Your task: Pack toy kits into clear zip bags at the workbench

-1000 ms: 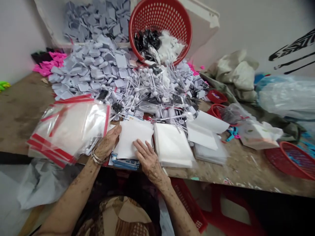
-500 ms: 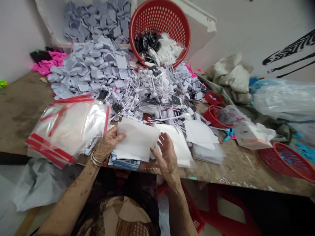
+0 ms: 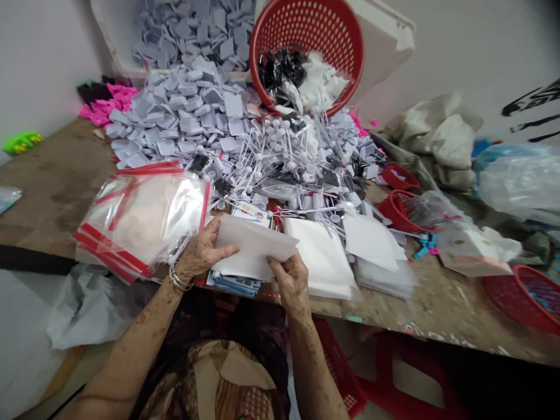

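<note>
Between my hands is a white paper sheet (image 3: 251, 248), held just above a stack of blue-and-white printed cards (image 3: 236, 284). My left hand (image 3: 203, 251) grips its left edge, thumb on top and fingers underneath. On the right edge, my right hand (image 3: 289, 274) pinches the sheet between thumb and fingers. A pile of white sheets (image 3: 321, 256) lies just right of my right hand. Clear plastic bags with red strips (image 3: 140, 216) are stacked left of my left hand. Behind the held sheet, a printed card (image 3: 251, 213) shows in part.
A heap of pale grey plastic trays (image 3: 184, 111) and small white spoon-like pieces (image 3: 284, 151) covers the table's back. A red basket (image 3: 306, 23) tilts over it. More white sheets (image 3: 371, 242), clear film (image 3: 385, 277) and small red baskets (image 3: 394, 210) stand to the right.
My right hand, open beside the sheet before, has closed on its right edge. The sheet has bent and its near edge has risen. The whole view has shifted, moving things rightward.
</note>
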Demonstrator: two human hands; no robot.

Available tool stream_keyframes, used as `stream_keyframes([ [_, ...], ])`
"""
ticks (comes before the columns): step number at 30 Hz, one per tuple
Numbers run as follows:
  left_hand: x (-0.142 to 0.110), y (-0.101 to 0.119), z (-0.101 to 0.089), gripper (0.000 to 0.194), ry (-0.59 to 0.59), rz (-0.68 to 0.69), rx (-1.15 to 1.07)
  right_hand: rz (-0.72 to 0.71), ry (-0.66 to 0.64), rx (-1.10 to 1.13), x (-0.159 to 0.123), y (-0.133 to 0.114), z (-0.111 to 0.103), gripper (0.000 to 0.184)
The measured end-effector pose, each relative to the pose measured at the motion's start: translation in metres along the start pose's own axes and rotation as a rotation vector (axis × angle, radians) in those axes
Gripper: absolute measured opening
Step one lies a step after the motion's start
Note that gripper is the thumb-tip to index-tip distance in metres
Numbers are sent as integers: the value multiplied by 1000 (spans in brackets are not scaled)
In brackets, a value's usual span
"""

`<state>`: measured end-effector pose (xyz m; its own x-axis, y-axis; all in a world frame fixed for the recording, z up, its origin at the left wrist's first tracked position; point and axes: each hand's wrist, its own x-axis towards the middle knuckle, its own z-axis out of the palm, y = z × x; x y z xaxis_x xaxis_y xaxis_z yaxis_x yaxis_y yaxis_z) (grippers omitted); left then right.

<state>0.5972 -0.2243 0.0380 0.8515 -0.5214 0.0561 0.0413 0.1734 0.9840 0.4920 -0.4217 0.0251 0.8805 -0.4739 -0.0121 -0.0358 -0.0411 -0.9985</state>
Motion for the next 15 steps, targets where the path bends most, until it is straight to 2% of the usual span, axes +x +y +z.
stream_keyframes([
  [6, -1, -1, 1, 58, -39, 54, 38, 30, -10, 10, -5, 7, -2, 38],
  [9, -1, 1, 2, 63, -35, 74, 54, 17, -4, 25, -6, 6, -2, 40],
  [13, 0, 13, -1, 69, -22, 238, 166, -12, 24, 3, -8, 7, -3, 38],
  [15, 1, 21, -2, 53, -53, 313, 254, -21, 37, -11, -9, 8, -6, 36],
])
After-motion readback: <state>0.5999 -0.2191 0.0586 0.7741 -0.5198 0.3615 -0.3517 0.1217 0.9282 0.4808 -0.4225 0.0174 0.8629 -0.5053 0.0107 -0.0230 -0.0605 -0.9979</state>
